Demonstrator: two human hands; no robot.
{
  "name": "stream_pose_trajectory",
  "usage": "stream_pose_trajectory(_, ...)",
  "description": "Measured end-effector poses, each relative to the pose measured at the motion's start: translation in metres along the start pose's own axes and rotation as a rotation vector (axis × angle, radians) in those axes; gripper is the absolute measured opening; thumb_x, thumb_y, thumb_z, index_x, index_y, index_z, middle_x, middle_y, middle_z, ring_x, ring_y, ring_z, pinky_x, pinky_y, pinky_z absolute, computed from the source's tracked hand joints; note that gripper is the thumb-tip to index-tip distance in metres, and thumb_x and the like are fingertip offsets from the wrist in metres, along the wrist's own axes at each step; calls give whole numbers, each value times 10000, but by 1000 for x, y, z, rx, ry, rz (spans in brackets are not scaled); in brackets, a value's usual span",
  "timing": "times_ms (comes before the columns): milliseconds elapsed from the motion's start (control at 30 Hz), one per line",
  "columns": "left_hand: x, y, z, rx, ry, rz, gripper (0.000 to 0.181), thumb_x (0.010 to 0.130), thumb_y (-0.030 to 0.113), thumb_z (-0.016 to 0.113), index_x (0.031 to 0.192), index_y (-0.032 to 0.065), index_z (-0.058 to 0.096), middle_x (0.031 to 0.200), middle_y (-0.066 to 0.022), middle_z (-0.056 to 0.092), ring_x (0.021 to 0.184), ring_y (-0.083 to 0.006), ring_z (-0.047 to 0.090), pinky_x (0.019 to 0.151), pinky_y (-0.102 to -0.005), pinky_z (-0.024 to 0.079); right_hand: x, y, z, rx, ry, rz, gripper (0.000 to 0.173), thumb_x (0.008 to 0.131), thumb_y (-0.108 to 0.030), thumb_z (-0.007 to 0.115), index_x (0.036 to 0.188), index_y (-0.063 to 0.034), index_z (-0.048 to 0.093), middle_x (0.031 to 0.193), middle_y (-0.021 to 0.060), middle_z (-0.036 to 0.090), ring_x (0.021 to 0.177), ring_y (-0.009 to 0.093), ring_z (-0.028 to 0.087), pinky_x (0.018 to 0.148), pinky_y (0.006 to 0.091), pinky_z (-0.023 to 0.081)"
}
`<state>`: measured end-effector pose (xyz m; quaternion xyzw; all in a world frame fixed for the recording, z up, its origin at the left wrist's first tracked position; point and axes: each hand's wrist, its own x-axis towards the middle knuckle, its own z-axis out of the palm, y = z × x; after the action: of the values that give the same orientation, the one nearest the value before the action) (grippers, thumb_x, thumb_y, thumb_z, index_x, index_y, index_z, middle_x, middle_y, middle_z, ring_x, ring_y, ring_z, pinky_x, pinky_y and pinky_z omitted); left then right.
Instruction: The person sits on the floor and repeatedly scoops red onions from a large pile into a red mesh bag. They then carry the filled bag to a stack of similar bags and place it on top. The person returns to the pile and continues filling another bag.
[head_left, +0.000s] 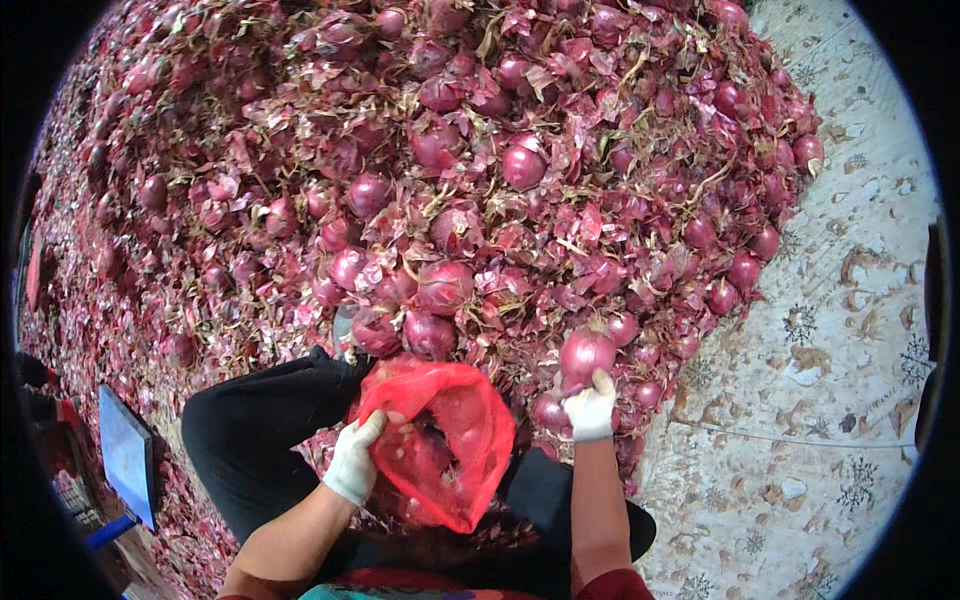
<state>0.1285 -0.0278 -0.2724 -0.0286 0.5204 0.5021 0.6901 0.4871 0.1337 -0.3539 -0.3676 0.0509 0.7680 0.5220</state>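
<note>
A red mesh bag (491, 420) stands between my legs, its mouth spread wide towards me. My left hand (356, 454), in a white glove, grips the left side of the bag's rim. Shapes of onions press against the mesh, though the contents are mostly in shadow. To the right of the bag, my gloved right hand (589, 409) holds a large red onion (587, 356) just over the heap's near edge. Two more red onions, one (429, 334) and another (375, 331), lie just beyond the bag.
A broad heap of red onions (523, 166) and loose papery skins fills the space ahead and to the left. On the right, a pale panel (810, 480) with snowflake prints and brown stains borders it. A blue flat-topped object (126, 457) stands at the lower left.
</note>
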Motion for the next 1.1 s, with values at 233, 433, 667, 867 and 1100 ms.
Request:
stream_pose_trajectory(233,-37,19,6,-44,-132,23,480,969,483,562,1180,55,617,873,-66,665,743,-187,632,664,-304,493,-180,104,71,-564,-193,-279,776,805,-304,778,1425,-51,386,1378,92,511,1288,277,494,1119,454,385)
stream_pose_trajectory(433,-119,84,2,-77,-195,295,429,976,388,596,1225,38,598,599,94,345,451,-22,258,398,-204,216,-151,229,157,-2245,-477,-362,794,807,-247,754,1491,-184,358,1357,211,453,1238,398,496,1039,425,442)
stream_pose_trajectory(667,-95,42,-3,180,-31,331,447,983,373,595,1263,25,605,673,68,481,507,-49,400,474,-220,320,-95,250,158,-1451,-477,212,270,876,-222,704,1063,-28,711,987,178,686,935,200,666,817,341,531)
stream_pose_trajectory(867,-35,25,-17,68,127,336,488,991,442,550,1191,0,606,734,-36,581,586,-144,566,550,-271,475,-46,64,45,-1110,353,-679,280,861,-149,702,1093,2,663,1055,152,706,914,230,677,849,332,534)
stream_pose_trajectory(1100,-45,30,-13,105,140,302,412,991,394,567,1170,26,611,760,-47,612,609,-155,591,556,-274,471,52,30,-117,-1348,714,-161,619,727,-229,836,1241,-9,571,1102,124,653,964,259,595,829,466,490)
